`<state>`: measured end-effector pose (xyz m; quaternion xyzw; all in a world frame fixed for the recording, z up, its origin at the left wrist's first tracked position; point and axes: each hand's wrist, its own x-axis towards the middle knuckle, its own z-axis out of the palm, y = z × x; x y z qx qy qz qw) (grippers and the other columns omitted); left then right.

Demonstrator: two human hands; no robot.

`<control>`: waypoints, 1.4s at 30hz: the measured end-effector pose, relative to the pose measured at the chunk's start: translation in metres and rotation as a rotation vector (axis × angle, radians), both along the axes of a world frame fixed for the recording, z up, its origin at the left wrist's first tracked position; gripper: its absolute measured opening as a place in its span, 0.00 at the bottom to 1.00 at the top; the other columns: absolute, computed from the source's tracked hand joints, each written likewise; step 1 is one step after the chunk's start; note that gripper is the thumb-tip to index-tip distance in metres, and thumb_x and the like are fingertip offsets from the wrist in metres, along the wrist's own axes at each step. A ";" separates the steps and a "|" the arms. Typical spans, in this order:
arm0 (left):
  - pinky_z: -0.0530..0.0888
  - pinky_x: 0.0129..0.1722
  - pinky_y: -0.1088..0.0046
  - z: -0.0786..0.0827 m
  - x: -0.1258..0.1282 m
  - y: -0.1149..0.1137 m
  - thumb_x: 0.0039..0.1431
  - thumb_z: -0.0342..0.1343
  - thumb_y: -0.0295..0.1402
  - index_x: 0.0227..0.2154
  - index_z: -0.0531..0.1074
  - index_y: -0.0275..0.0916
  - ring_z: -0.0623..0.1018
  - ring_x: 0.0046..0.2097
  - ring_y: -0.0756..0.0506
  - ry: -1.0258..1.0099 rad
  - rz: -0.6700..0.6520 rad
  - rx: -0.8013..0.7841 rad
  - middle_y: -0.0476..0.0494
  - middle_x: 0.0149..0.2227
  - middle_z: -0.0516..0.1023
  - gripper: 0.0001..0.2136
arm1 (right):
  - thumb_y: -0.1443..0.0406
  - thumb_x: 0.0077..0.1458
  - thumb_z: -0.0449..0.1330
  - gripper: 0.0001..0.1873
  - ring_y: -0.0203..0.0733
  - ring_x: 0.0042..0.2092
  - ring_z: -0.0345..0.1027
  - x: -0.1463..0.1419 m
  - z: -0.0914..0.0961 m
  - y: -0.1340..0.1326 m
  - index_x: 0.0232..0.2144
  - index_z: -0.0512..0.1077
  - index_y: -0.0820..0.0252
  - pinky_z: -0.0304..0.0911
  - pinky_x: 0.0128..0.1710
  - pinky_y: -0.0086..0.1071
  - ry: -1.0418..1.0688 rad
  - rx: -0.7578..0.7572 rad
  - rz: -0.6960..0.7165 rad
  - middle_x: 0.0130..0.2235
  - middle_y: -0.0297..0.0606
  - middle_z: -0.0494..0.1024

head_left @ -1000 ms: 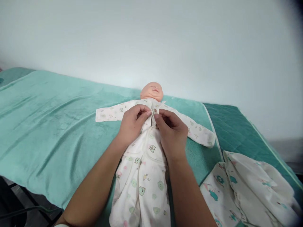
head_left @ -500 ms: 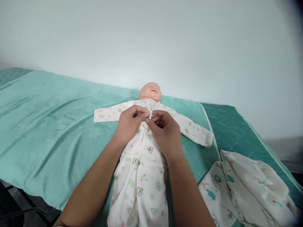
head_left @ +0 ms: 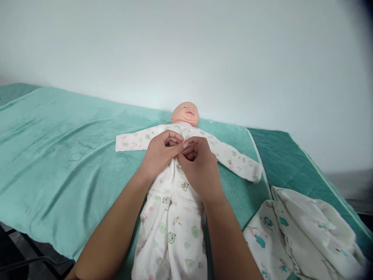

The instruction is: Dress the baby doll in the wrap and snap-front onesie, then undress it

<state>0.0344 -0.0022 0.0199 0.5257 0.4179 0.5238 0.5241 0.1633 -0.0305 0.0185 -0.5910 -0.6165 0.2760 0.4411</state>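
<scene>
A baby doll point(head_left: 185, 113) lies on its back, dressed in a white baby shirt point(head_left: 233, 160) and matching pants point(head_left: 175, 237) printed with small green and pink bears. Both sleeves are spread out to the sides. Over the chest, my left hand point(head_left: 163, 151) is closed in a pinch at the shirt's front, where a thin white tie string runs. My right hand point(head_left: 201, 161) pinches at the same spot, its thumb and fingertips touching those of the left. The fingers hide most of the string and any knot in it.
A light green blanket point(head_left: 58, 155) with some creases covers the bed, over a darker green quilted sheet point(head_left: 279, 155) at the right. A folded white printed cloth point(head_left: 314, 229) lies at the lower right. The pale wall point(head_left: 186, 50) rises right behind the doll's head.
My left thumb has shifted right, across the right fingertips. My right hand has drawn slightly left and down. The white string that showed above the fingers is now mostly hidden.
</scene>
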 end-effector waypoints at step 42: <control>0.69 0.34 0.72 0.016 -0.032 -0.008 0.55 0.62 0.35 0.30 0.75 0.42 0.71 0.36 0.48 0.645 -0.346 0.224 0.48 0.36 0.75 0.04 | 0.67 0.55 0.53 0.12 0.37 0.24 0.52 0.011 0.015 -0.031 0.21 0.56 0.55 0.44 0.27 0.33 -0.579 -0.069 0.150 0.23 0.31 0.66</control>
